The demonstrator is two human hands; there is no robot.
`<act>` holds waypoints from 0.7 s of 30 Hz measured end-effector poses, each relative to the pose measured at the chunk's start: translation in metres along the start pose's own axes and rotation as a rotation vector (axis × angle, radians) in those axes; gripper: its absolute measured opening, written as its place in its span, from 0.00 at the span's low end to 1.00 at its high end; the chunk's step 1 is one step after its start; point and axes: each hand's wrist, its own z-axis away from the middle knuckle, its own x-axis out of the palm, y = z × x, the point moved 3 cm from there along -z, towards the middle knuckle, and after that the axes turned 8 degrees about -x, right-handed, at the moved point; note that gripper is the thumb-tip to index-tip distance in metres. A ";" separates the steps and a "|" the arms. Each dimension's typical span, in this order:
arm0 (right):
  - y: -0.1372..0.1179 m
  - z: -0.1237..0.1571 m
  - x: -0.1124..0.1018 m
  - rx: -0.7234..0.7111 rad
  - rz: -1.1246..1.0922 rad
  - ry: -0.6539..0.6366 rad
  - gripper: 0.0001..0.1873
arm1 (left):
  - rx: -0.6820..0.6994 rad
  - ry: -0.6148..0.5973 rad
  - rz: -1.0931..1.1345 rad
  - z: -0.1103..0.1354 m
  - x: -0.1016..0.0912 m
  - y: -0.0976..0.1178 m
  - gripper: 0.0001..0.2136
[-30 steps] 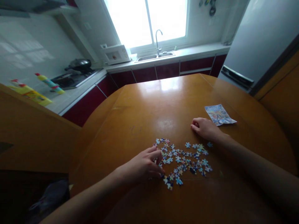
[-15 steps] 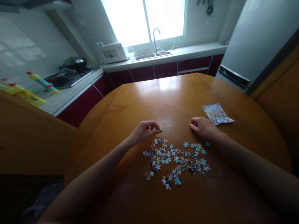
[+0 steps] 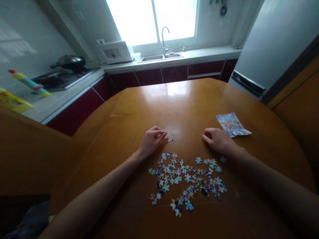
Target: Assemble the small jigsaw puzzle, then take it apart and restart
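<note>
A lone puzzle piece lies on the table just right of my left hand. My left thumb and forefinger are pinched together beside that piece, slightly apart from it, and nothing shows between them. My right hand rests on the wood with its fingers curled in, and I see nothing in it. Nearer to me, between my forearms, spreads a loose pile of small puzzle pieces, mostly pale blue, white and dark blue. One stray blue piece sits by my right wrist.
A creased picture sheet lies beyond my right hand on the wooden table. Past the table are a sink, a microwave, and a stove with a lidded pan. A grey fridge stands at the right.
The piece that was at my left fingertips now lies on the table, and those fingers have drawn back a little to the left. My right hand keeps its place. The view has shifted slightly.
</note>
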 end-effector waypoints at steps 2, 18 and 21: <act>0.000 0.000 0.001 0.002 0.001 -0.001 0.11 | 0.011 -0.020 0.000 0.000 -0.002 -0.003 0.12; -0.041 0.013 0.005 -0.271 -0.147 0.133 0.09 | 0.073 -0.228 -0.084 0.001 0.003 0.005 0.08; -0.056 0.016 0.008 -0.406 -0.276 0.172 0.12 | 0.106 -0.262 -0.080 0.005 0.003 0.009 0.08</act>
